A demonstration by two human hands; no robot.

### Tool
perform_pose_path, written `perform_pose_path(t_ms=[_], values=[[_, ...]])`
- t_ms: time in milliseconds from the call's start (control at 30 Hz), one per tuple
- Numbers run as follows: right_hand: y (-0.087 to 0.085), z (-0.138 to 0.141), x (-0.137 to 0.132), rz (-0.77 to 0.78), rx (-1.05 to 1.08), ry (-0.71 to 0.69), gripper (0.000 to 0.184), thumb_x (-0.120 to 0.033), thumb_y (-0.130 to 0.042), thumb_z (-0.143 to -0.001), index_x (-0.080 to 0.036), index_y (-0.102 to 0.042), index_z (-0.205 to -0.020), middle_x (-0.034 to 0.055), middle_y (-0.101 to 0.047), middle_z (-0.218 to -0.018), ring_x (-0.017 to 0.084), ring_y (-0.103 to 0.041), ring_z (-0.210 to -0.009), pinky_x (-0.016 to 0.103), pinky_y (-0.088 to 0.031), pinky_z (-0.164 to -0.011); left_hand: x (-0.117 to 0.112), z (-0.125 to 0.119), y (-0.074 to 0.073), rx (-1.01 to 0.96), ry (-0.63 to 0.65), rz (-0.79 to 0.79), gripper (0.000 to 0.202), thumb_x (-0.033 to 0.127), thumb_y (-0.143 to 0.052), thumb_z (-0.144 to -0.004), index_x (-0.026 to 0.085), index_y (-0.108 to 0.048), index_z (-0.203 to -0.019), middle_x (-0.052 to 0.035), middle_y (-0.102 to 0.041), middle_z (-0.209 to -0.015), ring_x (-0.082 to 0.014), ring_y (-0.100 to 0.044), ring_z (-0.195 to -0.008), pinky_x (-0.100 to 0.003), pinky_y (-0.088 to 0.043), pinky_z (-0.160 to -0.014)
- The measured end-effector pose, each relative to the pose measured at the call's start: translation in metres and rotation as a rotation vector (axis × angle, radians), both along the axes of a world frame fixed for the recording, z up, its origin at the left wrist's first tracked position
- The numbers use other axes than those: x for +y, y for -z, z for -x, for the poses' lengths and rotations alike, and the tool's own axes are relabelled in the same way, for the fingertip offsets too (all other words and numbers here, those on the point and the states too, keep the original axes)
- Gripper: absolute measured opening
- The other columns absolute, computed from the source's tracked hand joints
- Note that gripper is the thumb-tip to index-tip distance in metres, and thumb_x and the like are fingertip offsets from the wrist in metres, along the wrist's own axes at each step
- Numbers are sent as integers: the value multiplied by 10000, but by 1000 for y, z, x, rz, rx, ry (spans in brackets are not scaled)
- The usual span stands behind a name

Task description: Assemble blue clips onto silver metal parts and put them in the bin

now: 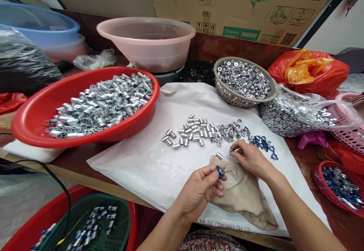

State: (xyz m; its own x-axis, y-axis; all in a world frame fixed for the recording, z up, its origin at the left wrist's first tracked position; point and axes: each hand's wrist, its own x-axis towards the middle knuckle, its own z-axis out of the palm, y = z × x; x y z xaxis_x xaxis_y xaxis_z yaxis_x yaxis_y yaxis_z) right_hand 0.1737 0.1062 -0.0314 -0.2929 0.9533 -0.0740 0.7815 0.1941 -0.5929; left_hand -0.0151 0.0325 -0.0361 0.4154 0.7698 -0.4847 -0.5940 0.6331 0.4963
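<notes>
Left hand (199,196) clamps a blue-and-silver part (220,171) between thumb and fingers. Right hand (250,159) pinches a small silver piece (231,151) at the fingertips, just beside a lone spool (219,156) resting on beige cloth (241,194). Loose silver spools (193,133) lie at twelve o'clock on white sheet (127,175), blue rings (261,145) at two o'clock, red basin (71,143) at ten o'clock.

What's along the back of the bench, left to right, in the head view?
Blue tub → pink tub → tan basket → red plastic bag
</notes>
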Motion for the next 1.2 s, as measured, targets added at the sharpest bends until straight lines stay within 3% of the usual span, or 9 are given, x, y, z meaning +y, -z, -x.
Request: perform_pose_path(t_ms=[100, 233, 333, 467, 567, 667, 867, 1200], values=[[-7, 15, -29, -17, 222, 45, 215, -257, -547, -820, -200, -643, -1004, 30, -676, -814, 132, -625, -653, 234, -500, -584, 1, -2, 2, -35, -20, -12, 283, 250, -775, -650, 98, -658, -857, -40, -637, -765, -62, -557, -570, -167, -481, -530], [-9, 25, -64, -41, 404, 37, 267, -222, -524, -850, -249, -639, -1089, 48, -666, -1051, 166, -633, -934, 271, -520, -787, 1, -5, 5, -54, -35, -15, 302, 221, -791, -630, 123, -640, -873, -13, -634, -743, -65, -564, -577, -173, -489, -549], [-4, 21, -75, -3, 460, 113, 212, -236, -550, -846, -244, -648, -1034, 45, -683, -1014, 177, -643, -940, 295, -525, -823, -1, -6, 6, -50, -19, -19, 299, 217, -796, -625, 126, -630, -856, -7, -633, -712, -70, -568, -581, -173, -489, -546], [0, 14, -79, 41, 578, 190, 220, -272, -646, -789, -228, -645, -1005, 45, -684, -939, 168, -672, -798, 275, -564, -711, -3, -6, 7, -49, -20, -33, 317, 213, -801, -618, 131, -620, -866, -1, -632, -683, -70, -563, -578, -176, -490, -551], [-2, 14, -78, -78, 533, 126, 247, -259, -663, -776, -248, -669, -1023, 52, -695, -953, 185, -658, -867, 296, -547, -762, -5, -6, 7, -49, -14, -56, 321, 218, -800, -620, 136, -621, -874, 0, -630, -691, -71, -563, -587, -178, -490, -558], [-6, 17, -78, -155, 500, 95, 162, -254, -673, -766, -247, -708, -924, 51, -710, -910, 193, -653, -880, 300, -535, -773, -7, -5, 6, -41, 2, -84, 316, 226, -797, -624, 135, -628, -875, 0, -620, -698, -72, -559, -593, -178, -489, -555], [-10, 18, -80, -153, 530, 116, 139, -284, -710, -732, -243, -713, -865, 44, -698, -820, 181, -649, -781, 273, -540, -657, -10, -5, 2, -16, 33, -117, 298, 239, -788, -635, 139, -640, -874, 7, -598, -692, -72, -552, -594, -180, -499, -563], [-12, 17, -81, -195, 538, 110, 131, -277, -741, -703, -231, -705, -820, 37, -693, -772, 176, -639, -741, 271, -522, -635, -10, -3, 2, 25, 69, -171, 270, 249, -767, -661, 147, -650, -882, 11, -596, -702, -65, -555, -573, -175, -491, -557]])
